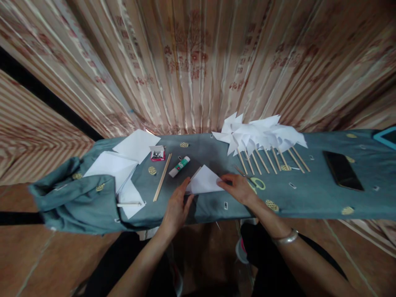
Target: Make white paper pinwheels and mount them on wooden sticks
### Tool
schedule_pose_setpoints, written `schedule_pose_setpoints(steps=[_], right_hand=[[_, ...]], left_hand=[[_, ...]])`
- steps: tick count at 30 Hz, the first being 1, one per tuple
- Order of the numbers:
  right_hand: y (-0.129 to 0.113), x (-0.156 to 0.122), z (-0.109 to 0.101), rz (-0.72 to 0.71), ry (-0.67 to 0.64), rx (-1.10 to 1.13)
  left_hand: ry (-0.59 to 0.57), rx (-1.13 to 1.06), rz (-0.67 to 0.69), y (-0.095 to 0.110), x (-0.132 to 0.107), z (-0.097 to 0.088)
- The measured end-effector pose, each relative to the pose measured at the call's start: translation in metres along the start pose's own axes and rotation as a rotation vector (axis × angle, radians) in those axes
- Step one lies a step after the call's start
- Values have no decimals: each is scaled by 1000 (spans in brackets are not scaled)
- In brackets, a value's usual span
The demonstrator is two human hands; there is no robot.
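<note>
A sheet of white paper point(204, 181), folded into a triangle, lies near the front edge of the cloth-covered table. My left hand point(177, 207) grips its left corner between thumb and fingers. At the right corner, my right hand point(239, 188) pinches the paper with thumb and forefinger. Scissors point(258, 184) with light green handles lie partly hidden behind my right hand. Just beyond my left hand is a glue stick point(179, 166) with a green and white label. Two wooden sticks point(162, 177) rest side by side to its left.
White paper pinwheels point(262, 134) on several wooden sticks overlap at the back right. A phone point(343, 170) and a blue-edged object point(386, 137) lie farther right. Left are a small red box point(158, 154) of metal bits, white sheets point(116, 167) and a white pen-like stick point(130, 204). A curtain point(194, 62) hangs behind.
</note>
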State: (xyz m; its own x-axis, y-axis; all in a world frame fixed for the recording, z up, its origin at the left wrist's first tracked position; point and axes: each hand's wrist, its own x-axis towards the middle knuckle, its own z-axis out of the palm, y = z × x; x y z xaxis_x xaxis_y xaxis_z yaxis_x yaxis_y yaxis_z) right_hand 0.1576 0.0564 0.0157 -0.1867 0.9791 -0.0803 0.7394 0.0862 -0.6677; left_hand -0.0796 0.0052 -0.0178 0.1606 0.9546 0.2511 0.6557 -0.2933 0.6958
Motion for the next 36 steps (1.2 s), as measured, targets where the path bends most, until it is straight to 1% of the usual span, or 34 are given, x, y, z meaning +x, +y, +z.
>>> schedule_pose_setpoints(steps=[6,10,13,15,17,19,20,23,25,30,36], right_hand=[[-2,2,4,16,23,-93],[0,3,10,-43,56,-133],[4,4,15,-96,108,-165],[6,5,17,-116,132,-182],[7,5,18,-124,140,-195],[6,6,18,-124,137,-207],[6,6,18,-120,136,-211],[4,6,17,-112,136,-226],[4,6,17,-116,139,-240],[5,7,18,-129,145,-258],[7,10,20,-150,146,-269]], left_hand=[[13,41,29,-2,0,2],[14,69,59,-1,-1,1],[33,162,108,1,0,-1],[42,259,172,5,0,-2],[14,346,258,12,-1,-1],[-54,406,333,19,-4,3],[-92,426,351,22,-6,5],[-179,443,343,27,-11,13],[-206,433,326,27,-13,17],[-211,424,299,25,-14,19],[-223,452,281,26,-17,20]])
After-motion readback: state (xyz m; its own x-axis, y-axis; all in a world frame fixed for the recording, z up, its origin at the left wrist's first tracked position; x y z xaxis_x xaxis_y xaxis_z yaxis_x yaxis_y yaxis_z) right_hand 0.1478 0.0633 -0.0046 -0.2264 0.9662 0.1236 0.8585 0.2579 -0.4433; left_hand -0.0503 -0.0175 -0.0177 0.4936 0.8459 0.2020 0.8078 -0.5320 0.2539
